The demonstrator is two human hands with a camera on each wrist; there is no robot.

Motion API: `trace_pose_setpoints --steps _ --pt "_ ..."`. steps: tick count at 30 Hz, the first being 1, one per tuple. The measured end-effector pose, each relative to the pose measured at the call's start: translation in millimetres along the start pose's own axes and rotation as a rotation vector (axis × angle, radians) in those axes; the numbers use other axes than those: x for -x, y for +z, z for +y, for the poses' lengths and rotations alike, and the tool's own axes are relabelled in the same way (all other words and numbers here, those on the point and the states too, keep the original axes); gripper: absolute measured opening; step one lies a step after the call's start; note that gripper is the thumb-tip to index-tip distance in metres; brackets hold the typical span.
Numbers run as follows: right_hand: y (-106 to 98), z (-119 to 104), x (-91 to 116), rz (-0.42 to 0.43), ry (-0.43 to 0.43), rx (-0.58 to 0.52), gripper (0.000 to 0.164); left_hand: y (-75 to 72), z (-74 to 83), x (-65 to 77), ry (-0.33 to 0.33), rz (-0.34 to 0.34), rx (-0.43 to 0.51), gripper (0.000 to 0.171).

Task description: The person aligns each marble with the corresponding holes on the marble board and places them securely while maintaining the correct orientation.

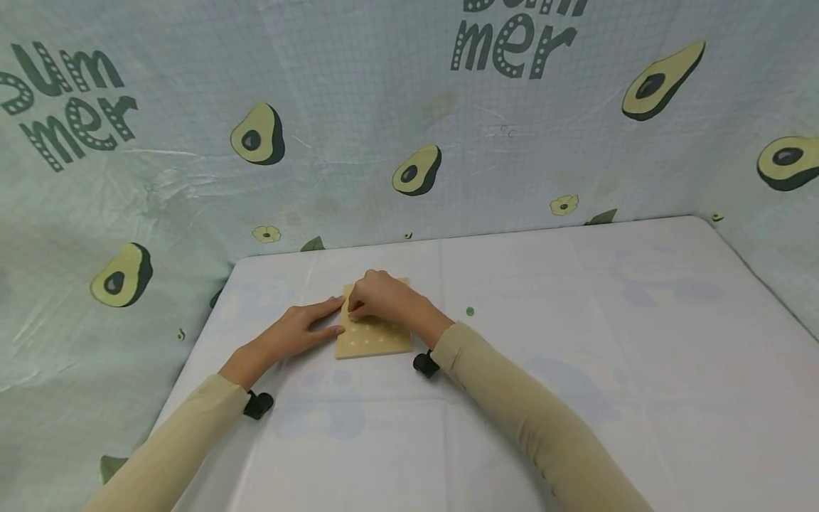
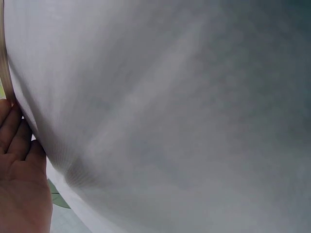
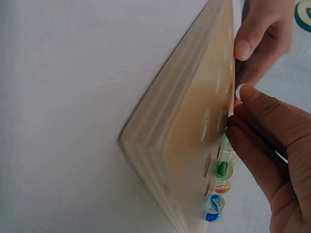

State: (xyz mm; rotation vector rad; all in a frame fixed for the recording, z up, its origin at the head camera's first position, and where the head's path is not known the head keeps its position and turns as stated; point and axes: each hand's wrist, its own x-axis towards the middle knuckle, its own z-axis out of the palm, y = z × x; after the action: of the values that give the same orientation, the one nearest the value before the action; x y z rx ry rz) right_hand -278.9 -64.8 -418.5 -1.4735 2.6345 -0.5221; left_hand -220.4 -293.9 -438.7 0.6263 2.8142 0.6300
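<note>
A square wooden board (image 1: 374, 346) with rows of round hollows lies on the white table. My left hand (image 1: 297, 331) rests against its left edge, fingers extended. Over the board's upper part, my right hand (image 1: 384, 295) is bent down, thumb and fingertips together. Seen from the right wrist, that hand (image 3: 272, 126) pinches a small glass marble with a hint of orange, mostly hidden by the fingers. Several glass marbles sit on the board just beyond, among them a green one (image 3: 224, 170), an orange one (image 3: 222, 186) and a blue one (image 3: 215, 202).
A small green round spot (image 1: 470, 311) shows on the white tablecloth (image 1: 608, 341) right of the board; whether it is a marble I cannot tell. Behind the table hangs a pale sheet (image 1: 339, 128) printed with avocados. Black wrist cameras sit under both sleeves.
</note>
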Motion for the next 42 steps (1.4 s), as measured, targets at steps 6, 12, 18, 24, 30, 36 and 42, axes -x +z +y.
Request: trace_pose_setpoints --steps 6,12,18,24,30,36,42 --pt "1 0 1 -0.017 0.004 0.022 0.014 2.7 0.1 -0.7 0.000 0.006 0.006 0.072" --pt "-1 6 22 -0.009 0.046 0.018 0.021 6.3 0.9 0.8 -0.037 -0.004 -0.018 0.074" --pt "-19 23 68 0.103 0.109 -0.123 0.025 5.4 3.1 0.8 -0.043 -0.013 -0.018 0.074" --pt "-37 52 118 0.134 0.156 -0.190 0.024 3.9 3.5 0.7 -0.046 -0.005 -0.018 0.074" --pt "-45 81 158 0.072 0.179 -0.181 0.025 3.7 5.1 -2.7 -0.039 -0.002 -0.016 0.074" --pt "-48 99 178 0.007 0.155 -0.156 0.029 2.4 5.5 -2.7 -0.046 -0.017 -0.028 0.074" --pt "-47 98 173 -0.040 0.116 -0.085 0.023 0.9 6.0 -1.6 -0.045 -0.013 -0.027 0.074"
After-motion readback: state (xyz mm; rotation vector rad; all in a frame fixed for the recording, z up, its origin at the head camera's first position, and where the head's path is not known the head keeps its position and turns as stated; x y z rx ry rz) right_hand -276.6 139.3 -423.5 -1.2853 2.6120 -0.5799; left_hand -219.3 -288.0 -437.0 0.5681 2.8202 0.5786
